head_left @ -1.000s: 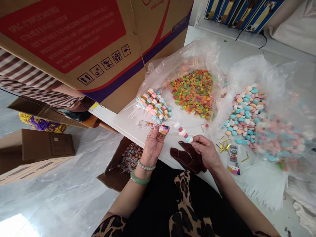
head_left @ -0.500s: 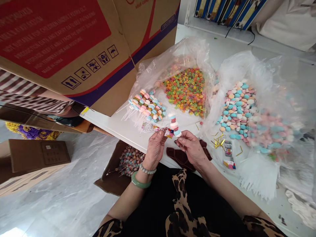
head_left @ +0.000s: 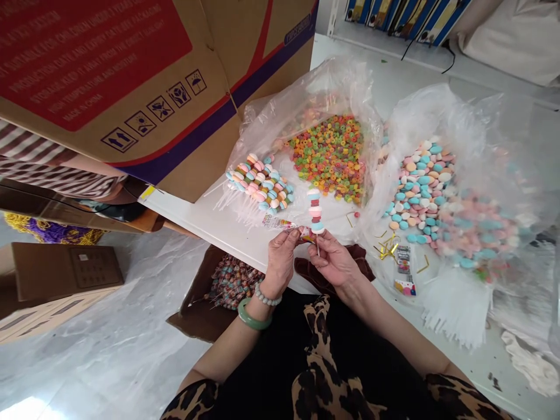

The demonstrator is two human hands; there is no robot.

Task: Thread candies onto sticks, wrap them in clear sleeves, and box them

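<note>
My left hand [head_left: 281, 258] is closed, thumb and fingers pinching a small clear printed wrapper [head_left: 278, 221] that sticks out on both sides of the fingertips. Beside it, my right hand [head_left: 336, 260] grips the white stick of a candy skewer [head_left: 315, 211]. The skewer stands upright, stacked with white, blue, pink and dark red candies. Its lower end is close to the wrapper; whether they touch I cannot tell. Finished-looking candy skewers [head_left: 262, 184] lie in a pile just beyond my left hand. Under my right wrist is a dark brown cloth [head_left: 361, 259].
Plastic bags hold ring candies [head_left: 328, 154] and pastel candies [head_left: 422, 186]. Gold twist ties [head_left: 388, 248], another printed wrapper [head_left: 405, 269] and white sticks [head_left: 457, 306] lie right. A large carton [head_left: 188, 116] stands left; a box of wrapped skewers [head_left: 234, 283] sits below the table edge.
The candy skewer has gone from tilted to upright and moved slightly right. The wrapper has shifted right with my left hand. My right hand now holds the stick lower, below the candies.
</note>
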